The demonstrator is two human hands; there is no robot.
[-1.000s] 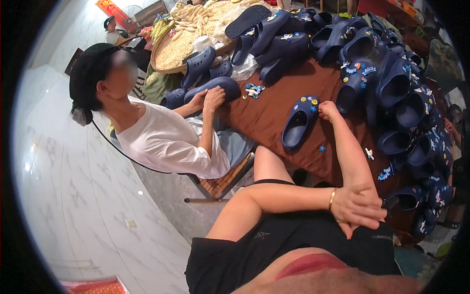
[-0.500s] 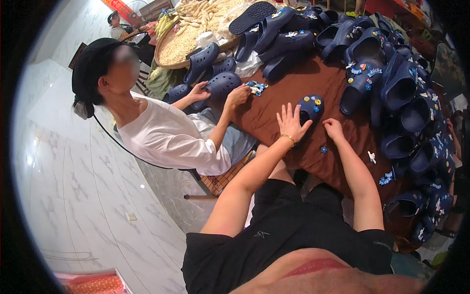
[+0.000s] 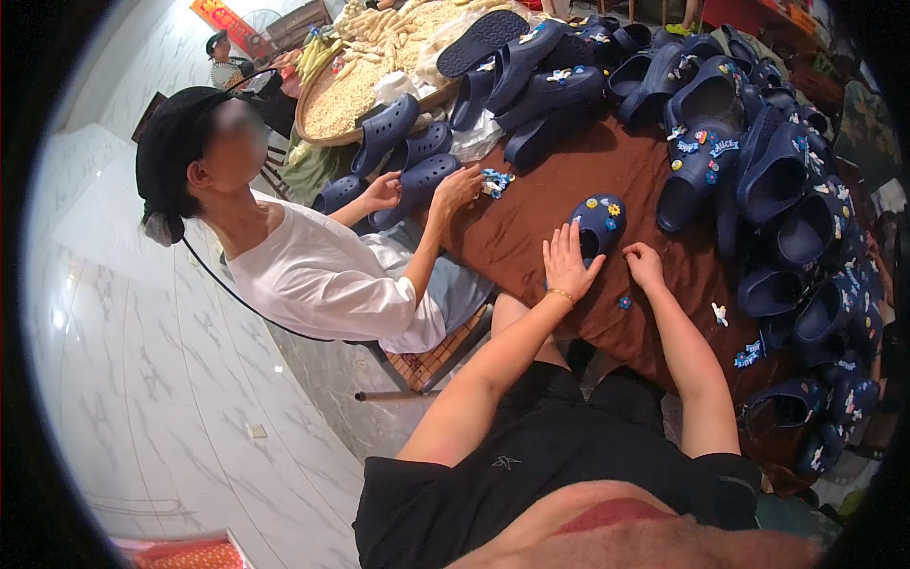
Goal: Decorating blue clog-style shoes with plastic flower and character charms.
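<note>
A dark blue clog (image 3: 596, 216) with small yellow and blue flower charms on its toe lies on the brown cloth (image 3: 531, 204) in front of me. My left hand (image 3: 569, 261) rests against its left side and opening, fingers stretched out. To the right of the clog, my right hand (image 3: 645, 266) is held with thumb and fingers pinched together. Whatever is between those fingertips, if anything, is too small to make out. A loose blue flower charm (image 3: 625, 302) lies on the cloth between my forearms. Further right are a white charm (image 3: 719, 314) and a blue-and-white charm cluster (image 3: 750, 351).
At my left sits a person in a white shirt (image 3: 332, 266), hands near plain blue clogs (image 3: 423, 183) and a small charm pile (image 3: 495, 182). Decorated clogs (image 3: 796, 218) are heaped along the right and far sides. Behind stands a round basket of corn kernels (image 3: 301, 119).
My left hand has slid slightly nearer me along the clog, its fingers closer together. The clog has shifted a little to the left. The neighbour's far hand has come off a plain clog.
</note>
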